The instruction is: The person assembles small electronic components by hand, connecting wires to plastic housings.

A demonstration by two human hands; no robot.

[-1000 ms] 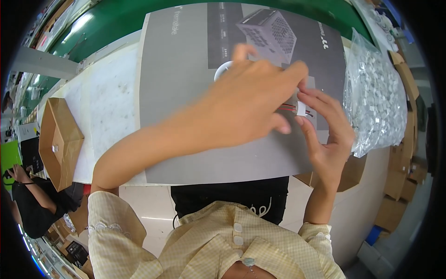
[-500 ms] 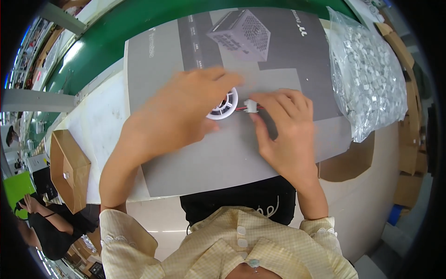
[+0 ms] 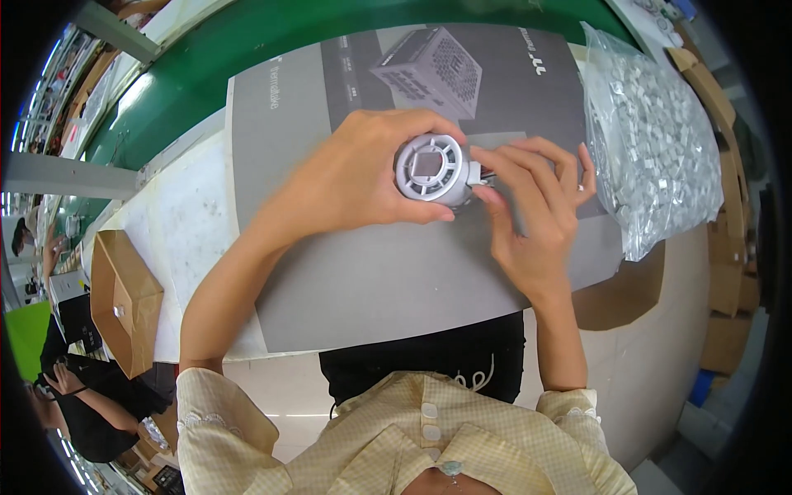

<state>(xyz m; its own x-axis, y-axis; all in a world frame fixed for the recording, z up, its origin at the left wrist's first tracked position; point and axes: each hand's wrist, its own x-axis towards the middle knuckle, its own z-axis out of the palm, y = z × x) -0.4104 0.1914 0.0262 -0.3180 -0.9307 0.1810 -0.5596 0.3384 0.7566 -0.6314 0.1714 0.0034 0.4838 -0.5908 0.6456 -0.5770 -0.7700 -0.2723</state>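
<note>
My left hand (image 3: 351, 177) is wrapped around a small round silver-grey fan unit (image 3: 427, 167), thumb on its near side and fingers on its far side. Its upper face has a spoked ring and a square centre. At the unit's right side sits a small white connector (image 3: 474, 173), pinched between the thumb and fingertips of my right hand (image 3: 536, 210). Short wires show partly by those fingertips. Whether the connector is seated in the unit or only touches it, I cannot tell. Both hands are above a printed grey cardboard sheet (image 3: 371, 289).
A clear plastic bag of small white connectors (image 3: 660, 157) lies on the right. At the left edge of the white table (image 3: 177, 219) is an open cardboard tray (image 3: 124, 305). Beyond it, a person in black (image 3: 95, 404) is at lower left. A green surface (image 3: 272, 45) runs along the back.
My left hand now encircles the fan unit, which has turned and moved right and up. The connector, on visible wires apart from the unit before, is now against its side.
</note>
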